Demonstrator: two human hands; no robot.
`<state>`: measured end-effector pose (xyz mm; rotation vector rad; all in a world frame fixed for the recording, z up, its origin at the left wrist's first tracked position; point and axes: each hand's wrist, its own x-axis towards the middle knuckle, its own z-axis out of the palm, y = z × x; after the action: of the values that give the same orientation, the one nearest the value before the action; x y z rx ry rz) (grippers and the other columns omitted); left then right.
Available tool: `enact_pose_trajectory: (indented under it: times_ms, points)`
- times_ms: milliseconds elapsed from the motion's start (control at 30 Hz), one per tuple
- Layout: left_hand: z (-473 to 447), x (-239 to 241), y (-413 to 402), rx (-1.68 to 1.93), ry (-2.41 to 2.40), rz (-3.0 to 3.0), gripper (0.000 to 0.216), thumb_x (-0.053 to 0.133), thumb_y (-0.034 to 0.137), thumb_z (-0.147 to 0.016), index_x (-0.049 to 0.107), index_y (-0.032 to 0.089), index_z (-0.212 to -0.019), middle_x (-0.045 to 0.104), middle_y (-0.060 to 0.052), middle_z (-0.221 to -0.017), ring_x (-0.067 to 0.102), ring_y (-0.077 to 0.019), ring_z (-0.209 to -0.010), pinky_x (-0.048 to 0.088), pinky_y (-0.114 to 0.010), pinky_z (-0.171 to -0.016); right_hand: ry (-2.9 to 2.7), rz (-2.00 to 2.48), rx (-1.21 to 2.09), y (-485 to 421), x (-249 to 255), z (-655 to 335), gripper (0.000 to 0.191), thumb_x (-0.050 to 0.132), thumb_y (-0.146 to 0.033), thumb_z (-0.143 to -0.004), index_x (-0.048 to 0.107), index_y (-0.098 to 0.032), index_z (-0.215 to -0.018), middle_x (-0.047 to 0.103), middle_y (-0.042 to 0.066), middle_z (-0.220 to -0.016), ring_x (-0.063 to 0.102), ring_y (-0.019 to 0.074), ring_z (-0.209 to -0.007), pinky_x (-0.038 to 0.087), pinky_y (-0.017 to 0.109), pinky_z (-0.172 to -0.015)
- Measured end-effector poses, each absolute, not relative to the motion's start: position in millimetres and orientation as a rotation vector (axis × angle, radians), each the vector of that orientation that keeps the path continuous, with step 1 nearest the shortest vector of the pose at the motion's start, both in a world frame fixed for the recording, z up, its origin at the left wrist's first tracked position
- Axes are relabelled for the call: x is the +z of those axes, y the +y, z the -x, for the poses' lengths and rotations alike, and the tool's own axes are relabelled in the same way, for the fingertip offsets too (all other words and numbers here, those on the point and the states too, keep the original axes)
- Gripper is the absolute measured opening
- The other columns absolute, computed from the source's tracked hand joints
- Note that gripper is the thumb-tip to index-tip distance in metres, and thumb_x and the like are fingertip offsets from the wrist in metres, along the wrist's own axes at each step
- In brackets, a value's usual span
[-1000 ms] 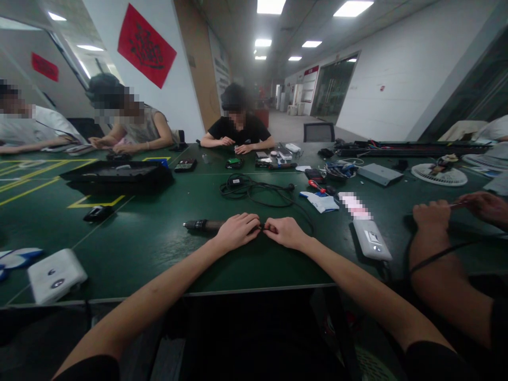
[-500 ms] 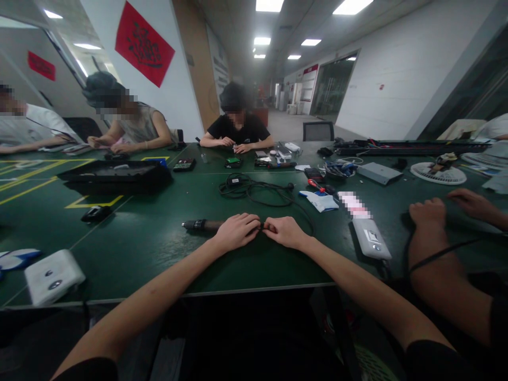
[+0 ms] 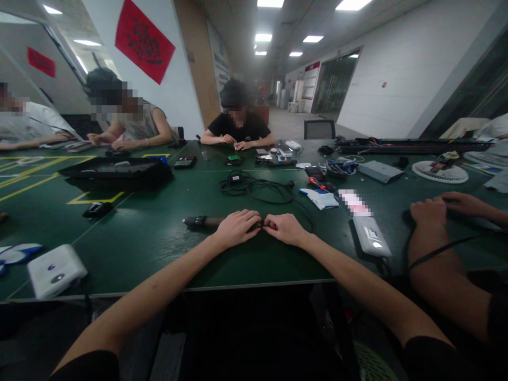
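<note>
A dark, rod-shaped tool (image 3: 203,222) lies on the green table (image 3: 159,238), its metal tip pointing left. My left hand (image 3: 237,228) is closed around its handle end. My right hand (image 3: 284,229) sits just right of it, fingers pinched on the tool's rear end where a black cable (image 3: 262,191) leaves it. What exactly the right fingers pinch is too small to make out. The cable loops away toward the middle of the table.
A white device (image 3: 56,270) sits near left, another (image 3: 371,236) at right. A black tray (image 3: 115,172) and black mouse (image 3: 97,209) lie at left. Several people work around the table; a co-worker's hands (image 3: 432,211) rest close on my right. Tools and boxes (image 3: 381,172) clutter the far side.
My hands stay on the tool, almost unmoved. The co-worker's far hand on the right has come down and in toward their other hand. The view shifted slightly.
</note>
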<state>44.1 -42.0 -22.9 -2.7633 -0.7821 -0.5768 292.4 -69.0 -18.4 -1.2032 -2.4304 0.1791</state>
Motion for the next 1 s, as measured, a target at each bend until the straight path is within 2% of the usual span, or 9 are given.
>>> enact_pose_trajectory:
  times_ms: [133,233,567,733,867,1000]
  points:
    - [-44.3,-20.9,-43.4,-0.560,-0.752,2.778,0.024,0.054,0.032,-0.101,0.060,0.024,-0.123,0.063,-0.008,-0.133,0.062,-0.0234,-0.117,0.053,-0.039,-0.096,-2.433,1.207,0.184,-69.5,-17.3,-292.6,0.010,0.068,-0.030,-0.097,0.066,-0.021,-0.101,0.067,-0.002,-0.077,0.057,0.0123,-0.068,0.029,0.024,-0.065]
    - [-45.2,-20.8,-42.6,-0.568,-0.790,2.757,0.021,0.052,0.035,-0.103,0.060,0.023,-0.118,0.064,-0.008,-0.130,0.063,-0.0226,-0.113,0.053,-0.038,-0.095,-2.425,1.219,0.178,-69.8,-16.8,-292.5,0.008,0.068,-0.028,-0.097,0.066,-0.021,-0.100,0.067,-0.002,-0.077,0.056,0.0122,-0.067,0.029,0.024,-0.065]
    - [-44.1,-21.7,-41.8,-0.582,-0.792,2.761,0.024,0.053,0.040,-0.103,0.061,0.024,-0.119,0.065,-0.008,-0.130,0.064,-0.0227,-0.112,0.053,-0.038,-0.094,-2.430,1.203,0.175,-70.0,-17.5,-291.9,0.009,0.068,-0.029,-0.097,0.066,-0.022,-0.102,0.067,-0.002,-0.078,0.058,0.0128,-0.069,0.030,0.025,-0.066]
    - [-43.5,-21.8,-41.4,-0.569,-0.733,2.789,0.022,0.052,0.035,-0.103,0.062,0.025,-0.121,0.065,-0.007,-0.128,0.064,-0.0216,-0.112,0.052,-0.037,-0.095,-2.427,1.203,0.171,-69.9,-17.6,-291.9,0.009,0.068,-0.028,-0.097,0.066,-0.022,-0.103,0.067,-0.002,-0.077,0.058,0.0128,-0.069,0.031,0.024,-0.067]
    - [-44.5,-21.2,-41.7,-0.565,-0.769,2.772,0.025,0.051,0.041,-0.104,0.060,0.024,-0.120,0.067,-0.007,-0.124,0.065,-0.0214,-0.108,0.052,-0.037,-0.093,-2.426,1.201,0.168,-69.6,-18.0,-292.4,0.009,0.068,-0.028,-0.097,0.066,-0.022,-0.102,0.067,-0.002,-0.078,0.058,0.0127,-0.069,0.031,0.024,-0.067]
    - [-44.9,-23.4,-40.6,-0.541,-0.728,2.791,0.022,0.051,0.033,-0.102,0.059,0.025,-0.122,0.067,-0.006,-0.122,0.067,-0.0200,-0.105,0.052,-0.035,-0.090,-2.424,1.216,0.172,-69.2,-18.4,-292.3,0.009,0.069,-0.029,-0.096,0.066,-0.022,-0.102,0.067,-0.002,-0.077,0.058,0.0128,-0.068,0.031,0.024,-0.067]
